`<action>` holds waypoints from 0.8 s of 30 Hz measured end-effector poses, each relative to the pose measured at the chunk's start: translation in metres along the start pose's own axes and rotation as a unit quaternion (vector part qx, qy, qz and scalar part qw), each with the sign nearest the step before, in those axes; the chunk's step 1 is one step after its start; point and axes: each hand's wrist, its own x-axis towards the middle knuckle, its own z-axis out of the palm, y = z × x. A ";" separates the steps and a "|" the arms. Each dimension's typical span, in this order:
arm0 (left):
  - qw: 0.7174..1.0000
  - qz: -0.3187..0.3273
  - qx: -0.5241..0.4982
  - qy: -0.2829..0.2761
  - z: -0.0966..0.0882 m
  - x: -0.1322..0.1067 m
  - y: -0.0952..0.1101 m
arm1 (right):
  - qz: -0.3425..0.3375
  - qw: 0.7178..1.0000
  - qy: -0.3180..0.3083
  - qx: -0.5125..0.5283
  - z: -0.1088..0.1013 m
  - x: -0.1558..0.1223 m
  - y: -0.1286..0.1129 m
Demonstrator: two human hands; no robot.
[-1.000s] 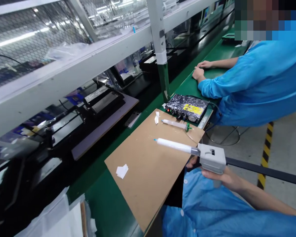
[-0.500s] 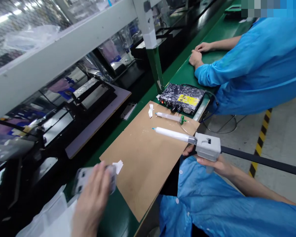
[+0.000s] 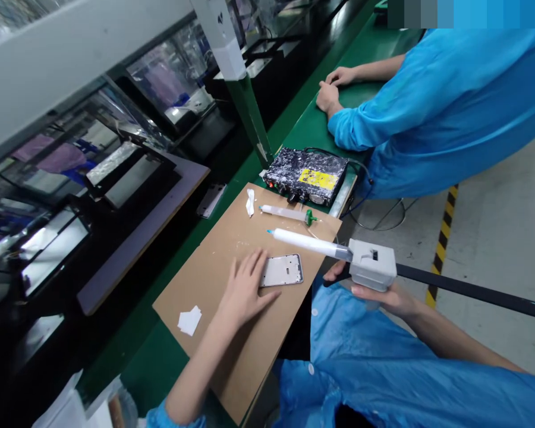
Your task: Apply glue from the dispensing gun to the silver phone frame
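1. Head view: the left hand (image 3: pixel 245 291) is lying flat on the brown board (image 3: pixel 232 356), with the fingers spread open. Its fingertips are touching the left end of a white phone frame (image 3: pixel 282 270). The hand is pressing or steadying the frame, not gripping it.
2. The phone frame is lying flat on the board, near the middle of it and a little to the right, just beside the near right edge.
3. The right hand (image 3: pixel 383 294) is closing around the grey dispensing gun (image 3: pixel 372 264) from below, with the fingers wrapped on its body. The white barrel (image 3: pixel 310 242) is pointing to the left and is hanging above the board, far of the phone frame. I cannot tell if the blue tip is touching anything.
4. A black hose (image 3: pixel 472 291) is running from the gun to the right.
5. A second syringe (image 3: pixel 285 212) with a green end is lying on the far part of the board. Just beside it, to the left, a small white scrap (image 3: pixel 249 202) is lying.
6. White paper pieces (image 3: pixel 189 321) are lying on the near left part of the board.
7. A black control box (image 3: pixel 305 176) with a yellow label is standing just behind the board on the green bench (image 3: pixel 169 362).
8. Far on the right, another person in a blue sleeve (image 3: pixel 428 101) is resting both hands on the bench.
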 end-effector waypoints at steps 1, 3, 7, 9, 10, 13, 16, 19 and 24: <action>1.000 -0.023 -0.011 0.011 0.001 -0.005 -0.010 | 0.006 1.000 -0.006 -0.004 0.000 0.001 -0.001; 0.996 -0.071 -0.047 0.024 0.003 -0.013 -0.025 | 0.009 1.000 -0.021 -0.017 -0.001 0.003 -0.002; 0.982 -0.113 -0.148 0.035 0.011 -0.018 -0.034 | 0.037 0.996 -0.048 -0.059 -0.007 0.003 0.006; 0.976 -0.119 -0.181 0.029 0.011 -0.017 -0.037 | 0.059 0.992 -0.063 -0.095 -0.010 0.000 0.012; 0.974 -0.121 -0.192 0.021 0.008 -0.017 -0.040 | 0.061 0.990 -0.060 -0.114 -0.012 -0.001 0.016; 0.964 -0.129 -0.233 -0.019 -0.005 -0.021 -0.047 | 0.057 0.985 -0.054 -0.153 -0.017 -0.006 0.022; 0.950 -0.183 -0.252 -0.002 -0.012 -0.023 -0.040 | 0.053 0.983 -0.053 -0.170 -0.021 -0.007 0.021; 0.948 -0.225 -0.215 0.060 0.001 -0.015 -0.018 | 0.044 0.976 -0.055 -0.207 -0.026 0.000 0.017; 0.961 -0.176 -0.171 0.131 0.030 0.006 -0.013 | 0.012 0.963 -0.047 -0.266 -0.023 0.020 0.014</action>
